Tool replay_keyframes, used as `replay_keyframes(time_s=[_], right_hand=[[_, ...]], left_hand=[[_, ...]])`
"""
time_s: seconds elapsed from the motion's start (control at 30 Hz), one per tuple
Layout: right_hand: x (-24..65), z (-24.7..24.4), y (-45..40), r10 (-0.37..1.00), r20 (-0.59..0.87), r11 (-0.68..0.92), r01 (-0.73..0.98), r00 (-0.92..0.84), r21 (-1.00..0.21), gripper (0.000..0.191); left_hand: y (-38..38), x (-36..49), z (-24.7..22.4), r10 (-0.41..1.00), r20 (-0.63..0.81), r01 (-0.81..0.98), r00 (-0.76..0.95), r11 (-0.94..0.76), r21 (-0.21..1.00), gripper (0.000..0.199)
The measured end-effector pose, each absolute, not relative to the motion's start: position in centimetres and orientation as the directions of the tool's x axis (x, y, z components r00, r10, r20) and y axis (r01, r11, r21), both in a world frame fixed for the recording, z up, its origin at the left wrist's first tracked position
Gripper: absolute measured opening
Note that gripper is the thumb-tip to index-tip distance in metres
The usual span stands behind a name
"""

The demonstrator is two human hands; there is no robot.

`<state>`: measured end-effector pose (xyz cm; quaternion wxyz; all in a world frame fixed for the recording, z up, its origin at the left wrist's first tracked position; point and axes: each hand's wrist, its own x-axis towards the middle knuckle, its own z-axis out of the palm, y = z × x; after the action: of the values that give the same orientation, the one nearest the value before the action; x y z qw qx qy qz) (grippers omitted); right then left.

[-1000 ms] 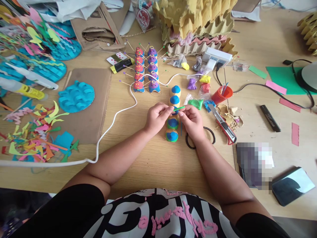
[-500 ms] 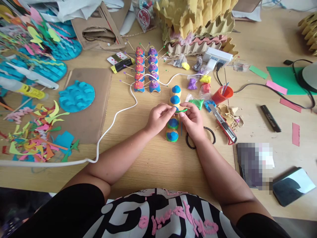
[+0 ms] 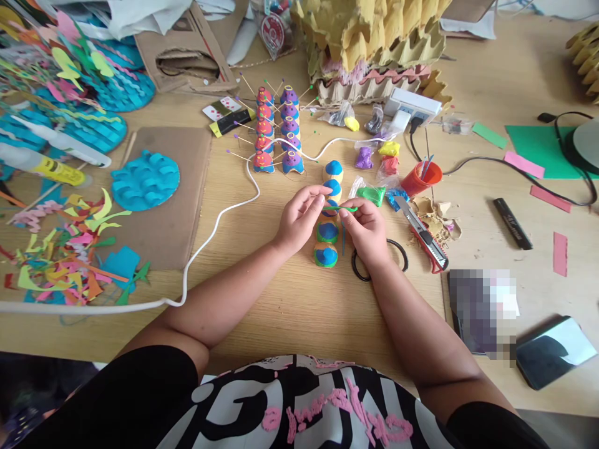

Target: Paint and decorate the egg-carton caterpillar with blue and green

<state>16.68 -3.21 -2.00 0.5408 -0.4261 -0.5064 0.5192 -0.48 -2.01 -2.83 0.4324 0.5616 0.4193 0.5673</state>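
Note:
Between my hands a thin strand of green modelling clay [image 3: 334,208] is stretched out. My left hand [image 3: 299,218] pinches its left end between thumb and finger. The thumb and fingers of my right hand [image 3: 367,229] close on the other end. Under the strand lies a row of egg-carton cups [image 3: 327,233] with blue clay tops; the two nearest cups also carry green clay round the blue. My hands partly cover the middle cup. An open bag of green clay [image 3: 373,195] lies just beyond my right hand, and a thin blue stick [image 3: 343,240] lies beside the row.
Finished red [image 3: 264,128] and purple [image 3: 291,128] cup rows with pins stand farther back. A utility knife [image 3: 423,236], black ring [image 3: 403,252] and orange cup [image 3: 421,179] lie right. A white cable [image 3: 219,218] crosses left, near paper scraps [image 3: 75,249]. Egg trays [image 3: 374,43] stack behind.
My hands have drawn slightly apart, and the green strand now shows as a longer, straighter line between them. The left hand has shifted a little left.

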Motion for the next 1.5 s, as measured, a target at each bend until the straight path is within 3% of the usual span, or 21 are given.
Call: replay_keyframes(time_s=[0.2, 0.63, 1.07, 1.5], right_hand=[[16.7, -2.3, -3.1, 0.992, 0.115, 0.111, -0.072, -0.058, -0.991, 0.054], [16.6, -2.2, -3.0, 0.988, 0.113, 0.098, -0.140, -0.103, -0.985, 0.054], [16.9, -2.3, -3.1, 0.985, 0.105, 0.094, -0.081, -0.140, -0.992, 0.054], [16.8, -2.4, -2.9, 0.984, 0.073, 0.056, -0.108, -0.163, -0.993, 0.056]], left_hand=[[-1.8, -0.4, -3.5, 0.964, 0.263, -0.064, 0.041, -0.260, 0.964, 0.055], [-1.5, -0.4, -4.4, 0.930, 0.363, -0.040, 0.057, -0.361, 0.932, 0.047], [-1.5, -0.5, -4.1, 0.951, 0.308, -0.040, 0.012, -0.307, 0.951, 0.048], [-1.3, -0.4, -4.8, 0.930, 0.363, -0.068, 0.060, -0.359, 0.931, 0.047]])
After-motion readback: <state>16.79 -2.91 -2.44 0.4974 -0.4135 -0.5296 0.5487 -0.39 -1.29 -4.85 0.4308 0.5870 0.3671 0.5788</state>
